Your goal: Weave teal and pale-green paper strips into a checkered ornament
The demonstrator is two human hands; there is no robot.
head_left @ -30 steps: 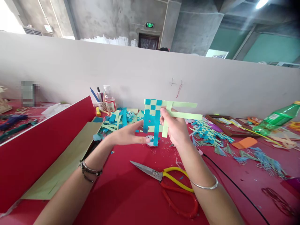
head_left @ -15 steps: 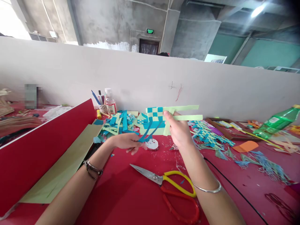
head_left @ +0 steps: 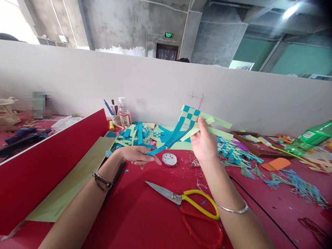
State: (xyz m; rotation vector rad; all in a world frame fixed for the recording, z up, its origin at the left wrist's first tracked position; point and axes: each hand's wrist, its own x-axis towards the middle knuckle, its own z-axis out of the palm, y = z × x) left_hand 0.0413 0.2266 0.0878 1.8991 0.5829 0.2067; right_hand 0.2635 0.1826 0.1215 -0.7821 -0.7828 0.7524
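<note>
My right hand (head_left: 204, 141) pinches a woven paper piece (head_left: 190, 114) in a blue and pale green check, held up tilted above the table. Loose pale green strips stick out from it past my fingers to the right. Long blue paper strips (head_left: 172, 138) hang from its lower left, and my left hand (head_left: 140, 156) grips their far ends between thumb and fingers. Just beside the left fingertips lies a small round white lid-like disc (head_left: 169, 159). Large scissors (head_left: 176, 198) with one yellow and one red handle rest below both hands.
A heap of cut paper strips (head_left: 137, 133) lies behind my left hand. Woven pieces with tassels (head_left: 234, 150) and a green bottle (head_left: 310, 136) are at right. A red divider (head_left: 52, 166) stands at left, with a pen cup (head_left: 116, 119) beyond it.
My right hand has raised and tilted the woven piece. The blue strips are now drawn out straighter toward my left hand, which has shifted slightly left.
</note>
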